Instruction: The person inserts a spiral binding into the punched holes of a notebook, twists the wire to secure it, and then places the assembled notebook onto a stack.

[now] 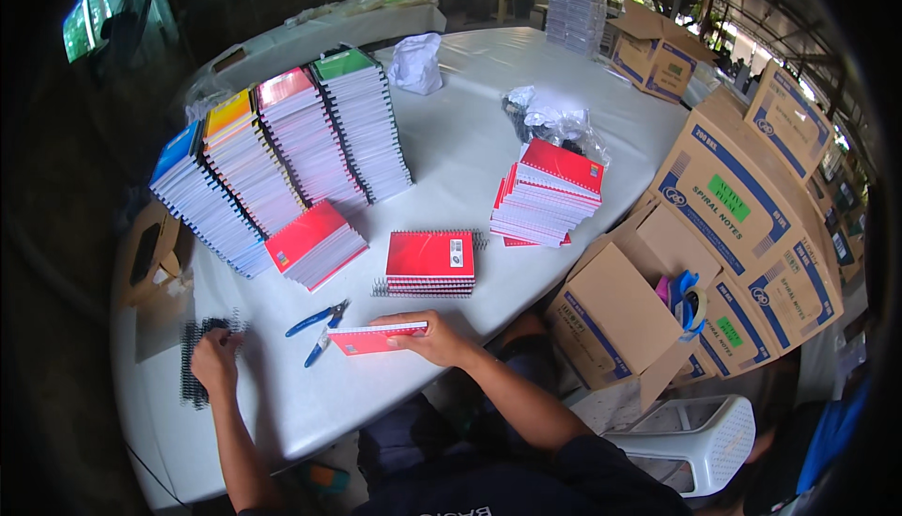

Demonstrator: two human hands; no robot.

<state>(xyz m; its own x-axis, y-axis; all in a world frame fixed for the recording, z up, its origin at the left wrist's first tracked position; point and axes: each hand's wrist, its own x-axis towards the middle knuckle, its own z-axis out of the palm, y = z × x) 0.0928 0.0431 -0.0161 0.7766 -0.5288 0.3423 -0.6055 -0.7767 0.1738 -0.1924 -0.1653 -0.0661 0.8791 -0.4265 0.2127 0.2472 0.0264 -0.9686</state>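
My right hand [434, 339] grips a red-covered notebook [362, 342] with its thumb on top, and holds it tilted above the table's near edge. My left hand [216, 361] is closed at a pile of black spiral binding coils [194, 389], its fingertips pinching among them. Blue-handled cutting pliers [315, 319] lie between the two hands, jaws spread toward the notebook. Just beyond my right hand sits a short stack of red notebooks [430, 255], with coil ends sticking out at its sides. A leaning pile of red notebooks [315, 239] is to its left.
Tall stacks of coil-bound notebooks with blue [177, 154], yellow, red and green covers [344, 65] stand at the far left. Another red notebook pile [550, 192] is on the right, before crumpled plastic [568, 126]. Cardboard boxes [606, 314] and a white stool [691, 441] flank the table.
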